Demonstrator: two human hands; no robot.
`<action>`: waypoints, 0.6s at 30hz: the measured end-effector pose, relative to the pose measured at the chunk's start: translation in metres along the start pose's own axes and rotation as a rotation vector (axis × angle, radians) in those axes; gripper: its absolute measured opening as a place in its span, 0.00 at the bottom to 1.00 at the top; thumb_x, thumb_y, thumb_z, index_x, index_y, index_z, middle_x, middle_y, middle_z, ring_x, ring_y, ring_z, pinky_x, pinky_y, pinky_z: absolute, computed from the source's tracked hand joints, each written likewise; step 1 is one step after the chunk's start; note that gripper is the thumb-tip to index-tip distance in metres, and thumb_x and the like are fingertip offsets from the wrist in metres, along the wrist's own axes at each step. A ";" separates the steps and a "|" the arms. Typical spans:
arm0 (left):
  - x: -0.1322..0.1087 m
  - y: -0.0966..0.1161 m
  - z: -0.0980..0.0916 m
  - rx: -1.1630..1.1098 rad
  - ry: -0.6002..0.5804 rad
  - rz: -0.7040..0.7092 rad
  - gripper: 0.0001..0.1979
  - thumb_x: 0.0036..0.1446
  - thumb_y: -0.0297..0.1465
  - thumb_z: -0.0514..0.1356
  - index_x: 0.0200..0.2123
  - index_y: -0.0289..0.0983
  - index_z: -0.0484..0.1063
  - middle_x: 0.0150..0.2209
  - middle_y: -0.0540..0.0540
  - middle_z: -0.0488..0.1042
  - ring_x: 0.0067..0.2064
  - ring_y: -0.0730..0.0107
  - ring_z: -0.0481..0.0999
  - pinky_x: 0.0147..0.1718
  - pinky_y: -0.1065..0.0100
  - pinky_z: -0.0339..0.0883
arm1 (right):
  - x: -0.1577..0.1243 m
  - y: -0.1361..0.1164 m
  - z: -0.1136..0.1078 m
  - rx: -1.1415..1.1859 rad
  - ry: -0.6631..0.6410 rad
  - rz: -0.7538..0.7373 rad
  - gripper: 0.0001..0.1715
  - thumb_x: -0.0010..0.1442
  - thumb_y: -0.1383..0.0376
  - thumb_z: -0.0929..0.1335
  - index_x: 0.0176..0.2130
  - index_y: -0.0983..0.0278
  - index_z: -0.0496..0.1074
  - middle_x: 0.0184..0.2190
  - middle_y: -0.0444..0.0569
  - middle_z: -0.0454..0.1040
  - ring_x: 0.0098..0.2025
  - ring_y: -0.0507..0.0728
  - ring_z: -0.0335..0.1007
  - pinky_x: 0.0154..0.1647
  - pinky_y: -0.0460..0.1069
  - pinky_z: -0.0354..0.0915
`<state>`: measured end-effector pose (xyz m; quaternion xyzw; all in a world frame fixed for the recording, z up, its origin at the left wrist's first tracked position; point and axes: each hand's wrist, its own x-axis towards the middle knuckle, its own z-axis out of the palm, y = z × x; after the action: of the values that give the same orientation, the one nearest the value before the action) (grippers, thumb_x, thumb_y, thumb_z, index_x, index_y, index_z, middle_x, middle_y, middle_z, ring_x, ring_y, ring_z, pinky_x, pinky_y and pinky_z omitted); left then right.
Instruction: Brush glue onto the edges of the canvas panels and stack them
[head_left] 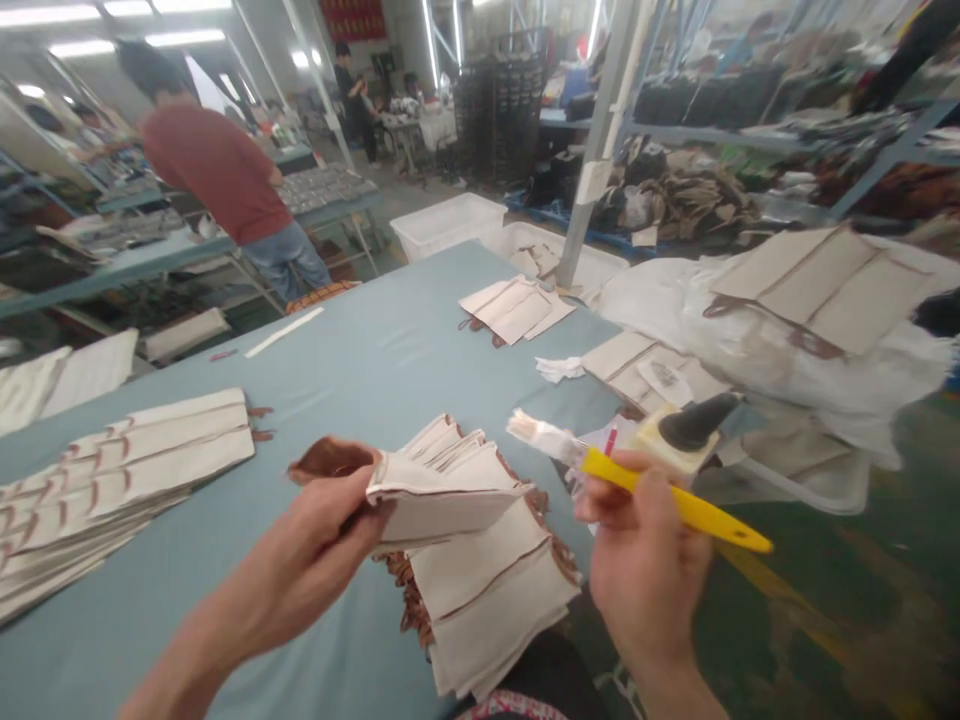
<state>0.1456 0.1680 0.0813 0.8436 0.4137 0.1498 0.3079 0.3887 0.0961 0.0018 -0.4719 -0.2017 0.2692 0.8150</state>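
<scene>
My left hand (319, 535) grips a cream fabric panel (450, 512) with brown edging by its left end, fingers closed; a brown flap (328, 460) sticks out beyond the fingers. Under the panel, a fanned stack of similar cream panels (495, 580) lies at the table's near edge, brown trim along its sides. In my right hand (649, 545) is a paint brush with a yellow handle (705, 515), held closed between thumb and fingers. White wrapping covers the base of its pale bristles (525, 428), which point left, apart from the panel.
Rows of overlapping cream panels (135, 470) cover the table's left side. Further panels (514, 308) lie at the far end. A pale container with a black top (694, 425) stands at the right edge. White bins (450, 222) and a person in a red shirt (214, 165) are beyond.
</scene>
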 end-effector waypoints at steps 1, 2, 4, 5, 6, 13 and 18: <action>-0.010 0.003 0.004 0.006 0.068 0.015 0.17 0.76 0.33 0.49 0.34 0.42 0.72 0.29 0.51 0.73 0.31 0.67 0.70 0.32 0.66 0.65 | -0.002 -0.013 -0.001 0.013 -0.023 0.010 0.16 0.68 0.50 0.74 0.36 0.59 0.78 0.21 0.40 0.73 0.21 0.51 0.67 0.24 0.46 0.68; -0.020 0.006 0.011 0.005 0.124 0.024 0.17 0.75 0.32 0.50 0.33 0.42 0.71 0.29 0.51 0.73 0.31 0.66 0.70 0.32 0.66 0.65 | -0.004 -0.024 -0.002 0.018 -0.054 0.027 0.15 0.68 0.51 0.74 0.36 0.58 0.79 0.20 0.39 0.71 0.21 0.51 0.67 0.23 0.45 0.67; -0.037 0.007 0.034 -0.015 0.180 0.004 0.16 0.74 0.30 0.52 0.31 0.42 0.69 0.29 0.50 0.74 0.31 0.66 0.71 0.32 0.66 0.67 | -0.012 -0.040 -0.003 0.005 -0.123 0.043 0.16 0.67 0.49 0.75 0.34 0.57 0.79 0.19 0.39 0.70 0.18 0.51 0.66 0.20 0.45 0.65; -0.044 0.006 0.048 -0.033 0.191 -0.016 0.16 0.73 0.29 0.52 0.30 0.42 0.69 0.29 0.50 0.74 0.31 0.66 0.72 0.32 0.67 0.67 | -0.016 -0.044 -0.003 -0.012 -0.157 0.055 0.18 0.66 0.47 0.76 0.33 0.56 0.79 0.19 0.39 0.70 0.17 0.51 0.65 0.18 0.45 0.64; -0.050 0.004 0.062 -0.047 0.201 -0.035 0.15 0.72 0.28 0.53 0.29 0.42 0.68 0.28 0.50 0.74 0.30 0.66 0.73 0.31 0.67 0.67 | -0.021 -0.046 -0.003 -0.033 -0.188 0.069 0.19 0.65 0.46 0.76 0.31 0.56 0.79 0.18 0.39 0.70 0.16 0.51 0.64 0.17 0.45 0.63; -0.079 -0.003 0.126 0.009 0.301 -0.005 0.15 0.69 0.23 0.52 0.28 0.43 0.63 0.23 0.53 0.69 0.25 0.68 0.70 0.29 0.66 0.63 | -0.040 -0.038 -0.016 -0.248 -0.323 0.194 0.21 0.69 0.48 0.72 0.31 0.59 0.78 0.16 0.39 0.69 0.15 0.50 0.61 0.16 0.44 0.63; -0.083 -0.006 0.135 0.021 0.309 0.031 0.16 0.71 0.22 0.51 0.29 0.44 0.63 0.23 0.53 0.68 0.23 0.68 0.69 0.27 0.65 0.61 | -0.045 -0.041 -0.025 -0.287 -0.387 0.084 0.21 0.69 0.50 0.73 0.30 0.60 0.80 0.16 0.40 0.69 0.15 0.50 0.65 0.17 0.44 0.66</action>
<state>0.1599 0.0522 -0.0253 0.8199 0.4447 0.2781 0.2294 0.3784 0.0346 0.0226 -0.5306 -0.3706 0.3568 0.6737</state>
